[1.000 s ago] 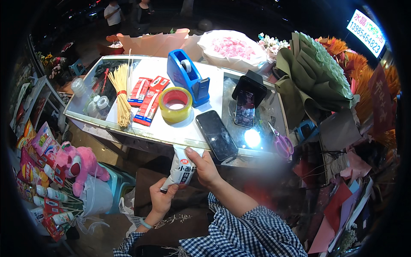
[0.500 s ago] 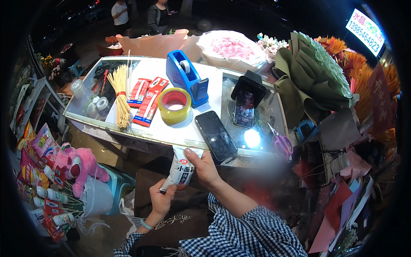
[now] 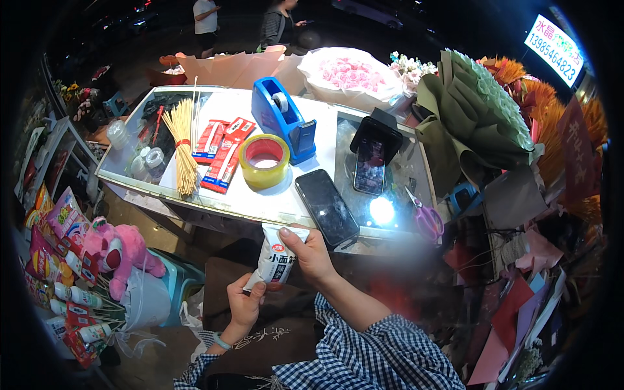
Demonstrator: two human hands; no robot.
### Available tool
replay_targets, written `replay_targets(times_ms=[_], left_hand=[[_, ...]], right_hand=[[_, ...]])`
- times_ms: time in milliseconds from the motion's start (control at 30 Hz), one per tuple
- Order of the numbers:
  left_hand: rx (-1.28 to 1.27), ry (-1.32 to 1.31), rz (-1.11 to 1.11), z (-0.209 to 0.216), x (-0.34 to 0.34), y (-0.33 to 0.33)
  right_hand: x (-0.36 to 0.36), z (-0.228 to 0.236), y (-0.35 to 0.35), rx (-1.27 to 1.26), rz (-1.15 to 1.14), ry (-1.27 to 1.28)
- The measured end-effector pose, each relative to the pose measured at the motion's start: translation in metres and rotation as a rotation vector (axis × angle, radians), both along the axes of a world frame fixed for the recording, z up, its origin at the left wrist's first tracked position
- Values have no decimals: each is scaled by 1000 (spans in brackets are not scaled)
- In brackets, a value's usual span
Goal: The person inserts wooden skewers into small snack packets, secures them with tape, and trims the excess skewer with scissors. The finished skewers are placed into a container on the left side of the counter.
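Observation:
Between my two hands is a white snack packet (image 3: 272,257) with a red mark and dark print, held at a slant just off the table's front edge. My left hand (image 3: 246,302) pinches its lower end. My right hand (image 3: 311,255) grips the upper right side, thumb across the front. Beyond it on the white tabletop (image 3: 237,209) lie a black phone (image 3: 327,207), a roll of yellow-edged clear tape (image 3: 264,161) and red snack packets (image 3: 221,166). A bundle of wooden skewers (image 3: 184,153) rests left of those packets.
A blue tape dispenser (image 3: 284,120), a propped phone (image 3: 370,162) and purple-handled scissors (image 3: 428,218) are on the table. Bouquets (image 3: 351,75) line its far side. At left, a pink plush toy (image 3: 123,253) sits by a snack bouquet (image 3: 78,305). Wrapping paper (image 3: 504,318) stands at right.
My hands and the packet stay almost in place. In the background, two people have moved to the right.

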State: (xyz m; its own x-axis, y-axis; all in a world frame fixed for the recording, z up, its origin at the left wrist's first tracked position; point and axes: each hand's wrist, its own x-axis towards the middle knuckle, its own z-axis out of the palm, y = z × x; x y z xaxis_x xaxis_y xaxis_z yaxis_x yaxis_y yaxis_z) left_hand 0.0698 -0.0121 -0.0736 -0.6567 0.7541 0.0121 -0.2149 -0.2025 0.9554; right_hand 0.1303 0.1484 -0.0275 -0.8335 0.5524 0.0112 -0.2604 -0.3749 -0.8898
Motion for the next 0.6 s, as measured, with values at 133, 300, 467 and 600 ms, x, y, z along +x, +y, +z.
replay_targets(times_ms=[133, 300, 467, 600], left_hand=[[6, 4, -16, 0, 0, -1], [5, 0, -32, 0, 1, -2], [-5, -2, -43, 0, 0, -2], [-14, -18, -41, 1, 2, -2]], right_hand=[[1, 1, -1, -12, 2, 2], [1, 2, -1, -27, -11, -15], [1, 0, -1, -29, -36, -29], [2, -2, 1, -30, -14, -31]])
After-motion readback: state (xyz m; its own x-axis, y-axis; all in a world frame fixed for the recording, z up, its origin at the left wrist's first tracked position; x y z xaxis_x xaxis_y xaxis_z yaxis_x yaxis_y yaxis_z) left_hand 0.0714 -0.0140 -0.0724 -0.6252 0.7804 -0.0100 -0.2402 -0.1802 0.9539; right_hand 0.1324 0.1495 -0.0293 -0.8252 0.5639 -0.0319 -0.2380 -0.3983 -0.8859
